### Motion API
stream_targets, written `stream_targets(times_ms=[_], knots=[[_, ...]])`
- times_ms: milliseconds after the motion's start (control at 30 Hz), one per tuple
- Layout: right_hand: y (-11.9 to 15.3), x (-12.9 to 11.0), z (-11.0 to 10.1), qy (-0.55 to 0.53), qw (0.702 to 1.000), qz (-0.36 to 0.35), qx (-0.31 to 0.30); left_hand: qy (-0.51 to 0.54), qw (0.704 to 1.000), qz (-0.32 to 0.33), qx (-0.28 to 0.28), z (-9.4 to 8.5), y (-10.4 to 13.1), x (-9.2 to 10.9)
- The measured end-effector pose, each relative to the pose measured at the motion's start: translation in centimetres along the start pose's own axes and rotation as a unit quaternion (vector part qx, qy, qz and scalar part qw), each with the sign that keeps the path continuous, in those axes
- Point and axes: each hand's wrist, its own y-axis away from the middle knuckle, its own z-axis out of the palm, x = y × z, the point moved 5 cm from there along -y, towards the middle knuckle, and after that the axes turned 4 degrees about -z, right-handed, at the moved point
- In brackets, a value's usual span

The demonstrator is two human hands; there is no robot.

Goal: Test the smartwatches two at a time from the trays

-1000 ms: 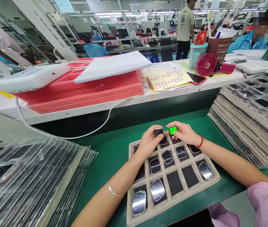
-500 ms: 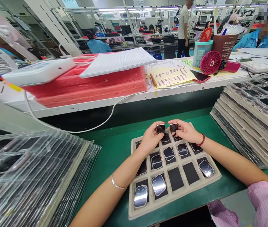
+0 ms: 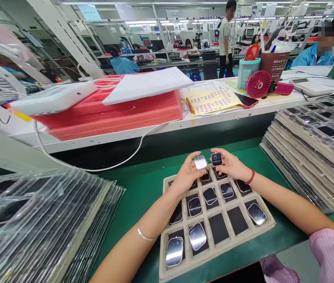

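My left hand (image 3: 188, 173) holds a small square watch-like piece (image 3: 200, 162) by its edges; its face shines white with glare. Close to its right, my right hand (image 3: 232, 164) grips a similar piece (image 3: 216, 158) with a dark face and small light marks. Both are raised over the far edge of a beige compartment tray (image 3: 214, 251). Several more pieces with pale rims lie in the tray, such as one at the near left (image 3: 174, 251). Two near-row compartments, in the middle, show only black pads. My hands partly hide the far row.
Stacked clear trays (image 3: 66, 220) stand at the left, another stack (image 3: 308, 157) at the right. On the white shelf (image 3: 155, 127) behind are red foam (image 3: 119, 122), papers, a phone, a pink fan (image 3: 259, 84) and cups. A white cable hangs below. People are in the background.
The two held pieces have tilted, and the left one now reflects white instead of looking dark. The view has shifted slightly; both hands remain over the tray's far edge.
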Motion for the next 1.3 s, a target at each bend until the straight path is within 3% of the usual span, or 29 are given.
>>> stream_targets(times_ms=[133, 300, 433, 567, 733, 933, 1167, 1300], knots=[[-0.4, 0.2, -0.6, -0.129, 0.989, 0.066, 0.021, 0.107, 0.991, -0.067, -0.04, 0.1, 0.1, 0.2], [-0.5, -0.2, -0.8, -0.301, 0.939, 0.164, -0.023, 0.207, 0.963, -0.156, -0.07, 0.0, 0.1, 0.5], [-0.4, -0.8, -1.1, -0.337, 0.925, 0.172, -0.021, 0.201, 0.968, -0.136, -0.065, -0.6, -0.3, 0.7], [-0.2, -0.9, -0.9, -0.288, 0.947, 0.137, -0.035, 0.148, 0.985, -0.08, -0.047, -0.7, -0.6, 0.6], [-0.2, -0.2, -0.3, -0.117, 0.991, 0.068, -0.017, -0.011, 1.0, -0.013, 0.0, 0.0, -0.2, 0.2], [0.0, -0.7, 0.0, 0.062, 0.998, -0.015, -0.014, -0.098, 0.995, 0.021, -0.011, 0.6, 0.3, 0.3], [0.2, -1.1, 0.1, 0.098, 0.992, -0.08, -0.018, -0.094, 0.995, 0.021, -0.009, 0.2, 0.0, 0.0], [0.1, -0.7, -0.1, 0.048, 0.998, -0.034, -0.016, -0.056, 0.998, 0.014, -0.014, 0.1, 0.0, -0.1]])
